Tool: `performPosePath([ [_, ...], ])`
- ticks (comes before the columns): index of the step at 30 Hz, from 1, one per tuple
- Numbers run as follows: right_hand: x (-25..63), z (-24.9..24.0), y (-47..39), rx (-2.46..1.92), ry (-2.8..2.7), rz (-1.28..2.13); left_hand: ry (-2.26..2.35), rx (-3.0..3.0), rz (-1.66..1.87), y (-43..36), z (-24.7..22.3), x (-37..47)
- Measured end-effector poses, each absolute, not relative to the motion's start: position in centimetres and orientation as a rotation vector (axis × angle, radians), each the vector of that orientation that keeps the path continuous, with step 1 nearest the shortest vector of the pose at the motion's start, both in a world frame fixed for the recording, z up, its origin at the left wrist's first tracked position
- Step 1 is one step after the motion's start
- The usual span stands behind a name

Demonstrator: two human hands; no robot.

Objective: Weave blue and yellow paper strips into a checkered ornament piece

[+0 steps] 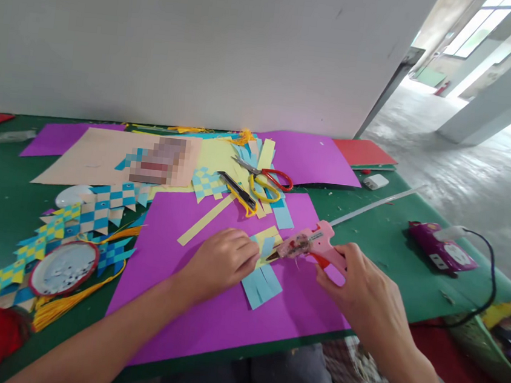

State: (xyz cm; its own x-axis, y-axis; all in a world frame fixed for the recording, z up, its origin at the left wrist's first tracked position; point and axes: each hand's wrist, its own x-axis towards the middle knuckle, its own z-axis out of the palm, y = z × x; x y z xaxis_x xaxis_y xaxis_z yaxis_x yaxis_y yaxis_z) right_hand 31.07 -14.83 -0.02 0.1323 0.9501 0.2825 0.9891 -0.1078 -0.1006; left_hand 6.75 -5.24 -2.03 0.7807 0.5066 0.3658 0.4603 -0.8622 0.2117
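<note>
My right hand [362,282] is wrapped round the handle of a pink hot glue gun [309,243], with a long clear glue stick [377,205] running out of its back. The gun's nozzle points left, down at woven strips of light blue and pale yellow paper [262,285]. On the left edge of that weave rests my left hand [225,255], its fingers curled and pressed onto the paper. What lies under those fingertips is partly hidden. A purple sheet [170,304] lies beneath both hands. Just beyond are a loose yellow strip [204,219], a box cutter [237,193] and scissors [268,177].
Woven checkered paper fish [103,206] with yellow tassels [71,303] and a lid of small dark beads [65,268] lie left. A purple packet [441,249] with a cabled plug stands right on the green table [369,240]. A white panel [184,44] rises behind.
</note>
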Motion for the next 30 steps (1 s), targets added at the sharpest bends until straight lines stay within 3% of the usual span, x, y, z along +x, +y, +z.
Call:
performPosePath([
  [30, 30.12, 0.04, -15.14, -2.086, -1.977, -0.277, 0.917, 2.897, 0.699, -5.43, -2.35, 6.98],
])
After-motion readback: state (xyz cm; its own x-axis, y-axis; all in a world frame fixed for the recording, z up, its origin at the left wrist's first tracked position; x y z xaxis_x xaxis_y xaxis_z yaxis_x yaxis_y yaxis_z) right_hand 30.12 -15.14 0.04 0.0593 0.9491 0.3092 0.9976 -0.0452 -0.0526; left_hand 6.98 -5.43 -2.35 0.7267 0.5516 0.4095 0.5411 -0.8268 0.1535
